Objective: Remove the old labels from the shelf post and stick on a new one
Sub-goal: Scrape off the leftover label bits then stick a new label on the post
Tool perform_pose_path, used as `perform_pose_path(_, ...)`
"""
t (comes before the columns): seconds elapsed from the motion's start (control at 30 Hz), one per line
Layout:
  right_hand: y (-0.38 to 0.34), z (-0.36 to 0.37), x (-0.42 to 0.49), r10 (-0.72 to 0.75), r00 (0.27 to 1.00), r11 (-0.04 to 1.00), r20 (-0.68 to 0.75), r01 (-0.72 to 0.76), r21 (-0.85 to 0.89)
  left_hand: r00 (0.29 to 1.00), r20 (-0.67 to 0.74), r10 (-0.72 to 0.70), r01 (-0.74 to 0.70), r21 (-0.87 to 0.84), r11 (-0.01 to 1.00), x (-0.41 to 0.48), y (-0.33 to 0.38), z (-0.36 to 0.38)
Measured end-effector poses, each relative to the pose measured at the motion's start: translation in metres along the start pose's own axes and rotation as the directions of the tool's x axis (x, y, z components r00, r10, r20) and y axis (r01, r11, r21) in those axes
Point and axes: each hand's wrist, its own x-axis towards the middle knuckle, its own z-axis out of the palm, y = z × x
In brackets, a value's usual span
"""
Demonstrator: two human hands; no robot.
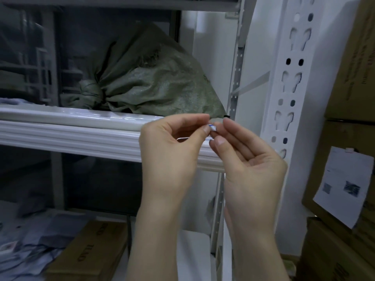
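A label (pixel 213 128) pinched beside the shelf post (pixel 288 82)
Left hand (pixel 172 153) and right hand (pixel 251 167) — each grip clamped on it, fingertips nearly meeting.

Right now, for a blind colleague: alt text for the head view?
The left hand and right hand pinch a small white, blue-edged label between them, before a white perforated shelf post; a green woven sack lies on the shelf behind.

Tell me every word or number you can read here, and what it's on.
"TIAO", roughly, sideways on the bottom cardboard box; other print there blurred.
The paper sheet on the right-hand boxes: two codes, text too small.
The label pinched between left hand and right hand: blue edge, nothing legible.
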Motion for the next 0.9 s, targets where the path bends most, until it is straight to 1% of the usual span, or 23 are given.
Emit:
perform_pose_path(0.1, 0.002, 0.01, -0.005, 0.022, 1.0, 1.0, -0.005, -0.022, -0.005, 1.0, -0.012, 0.016, -0.015, 0.07, 0.997, 0.003, 0.003, -0.013)
perform_pose_path(0.23, 0.008, 0.024, 0.0, 0.138, 0.99, 0.99, -0.029, -0.138, 0.016, 1.0, -0.022, 0.005, -0.002, 0.155, 0.988, 0.0, 0.001, -0.029)
perform_pose_path(0.33, 0.015, 0.04, 0.003, 0.188, 0.982, 0.982, 0.005, -0.188, -0.034, 1.0, -0.029, -0.004, 0.009, 0.196, 0.98, 0.006, 0.001, -0.044)
perform_pose_path(0.43, 0.022, 0.057, 0.004, 0.203, 0.979, 0.976, 0.023, -0.201, -0.08, 0.999, -0.046, 0.017, -0.004, 0.256, 0.967, 0.019, 0.001, -0.055)
perform_pose_path(0.6, 0.021, 0.075, 0.011, 0.136, 0.99, 0.977, 0.02, -0.131, -0.17, 0.991, -0.045, 0.125, -0.092, 0.452, 0.887, 0.051, 0.004, -0.077)
perform_pose_path(0.73, 0.022, 0.089, 0.028, 0.021, 1.0, 0.955, 0.022, -0.013, -0.296, 0.983, -0.027, 0.18, -0.13, 0.588, 0.798, 0.084, -0.001, -0.094)
perform_pose_path(0.8, 0.029, 0.097, 0.037, -0.016, 0.998, 0.926, 0.055, 0.035, -0.377, 0.987, 0.002, 0.161, -0.123, 0.651, 0.749, 0.101, -0.008, -0.099)
perform_pose_path(0.9, 0.041, 0.104, 0.047, -0.033, 0.991, 0.846, 0.13, 0.097, -0.524, 0.996, 0.055, 0.072, -0.089, 0.742, 0.665, 0.12, -0.026, -0.101)
